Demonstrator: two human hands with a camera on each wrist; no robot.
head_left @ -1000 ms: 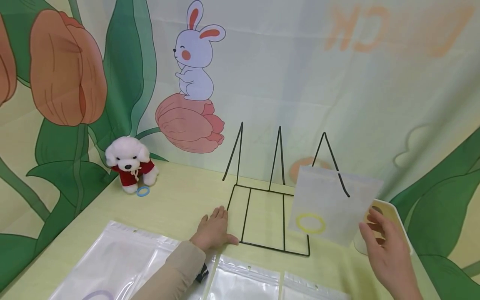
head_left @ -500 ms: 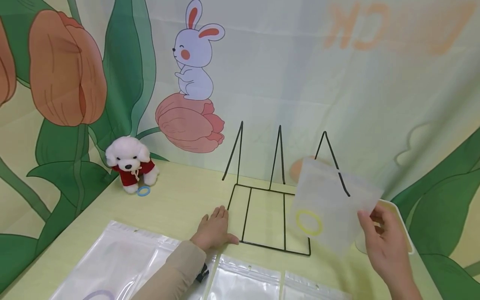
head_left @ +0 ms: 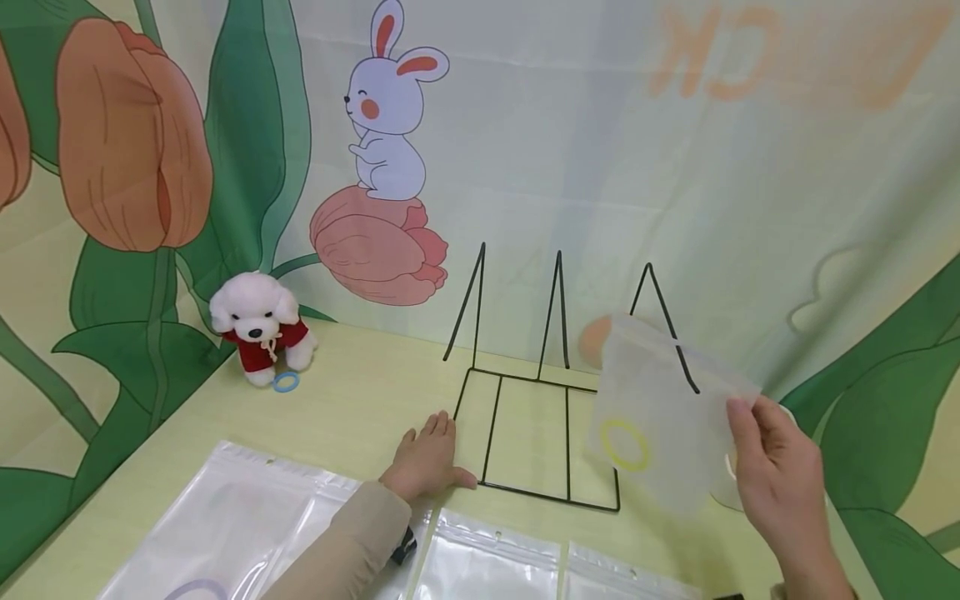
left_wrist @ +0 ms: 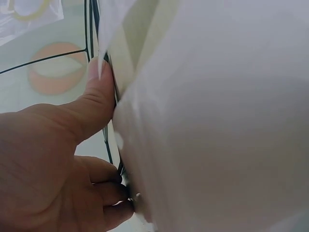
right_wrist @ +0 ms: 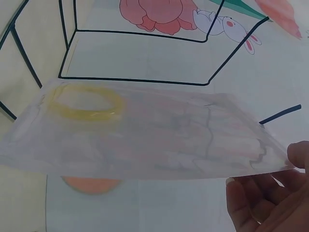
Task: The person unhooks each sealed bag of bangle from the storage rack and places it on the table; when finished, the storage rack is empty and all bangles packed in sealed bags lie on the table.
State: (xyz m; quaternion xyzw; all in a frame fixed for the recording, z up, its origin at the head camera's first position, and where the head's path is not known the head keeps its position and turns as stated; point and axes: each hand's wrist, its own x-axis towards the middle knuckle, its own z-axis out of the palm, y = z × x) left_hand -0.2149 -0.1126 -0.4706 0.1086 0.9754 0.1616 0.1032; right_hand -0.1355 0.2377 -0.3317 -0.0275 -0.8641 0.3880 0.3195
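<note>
A black wire rack [head_left: 567, 442] stands on the table with several upright prongs. From its right prong hangs a translucent zip bag [head_left: 667, 408] with a yellow ring [head_left: 624, 443] inside. My right hand [head_left: 783, 475] pinches the bag's right edge between thumb and fingers; the right wrist view shows this grip [right_wrist: 273, 198] at the bag's corner. My left hand [head_left: 423, 458] lies on the table, its fingers and thumb touching the rack's left side. In the left wrist view a pale plastic sheet [left_wrist: 217, 116] hides what lies beyond the fingertips.
Several zip bags [head_left: 487, 562] lie along the front of the table, one with a purple ring [head_left: 197, 590]. A toy dog [head_left: 258, 325] in red sits at the back left beside a blue ring [head_left: 286, 382]. Behind my right hand is a partly hidden white container [head_left: 726, 492].
My right hand, loosely spread near the bag a second ago, now pinches its right edge. The bag has turned and its lower left part has shifted right. My left hand stays put.
</note>
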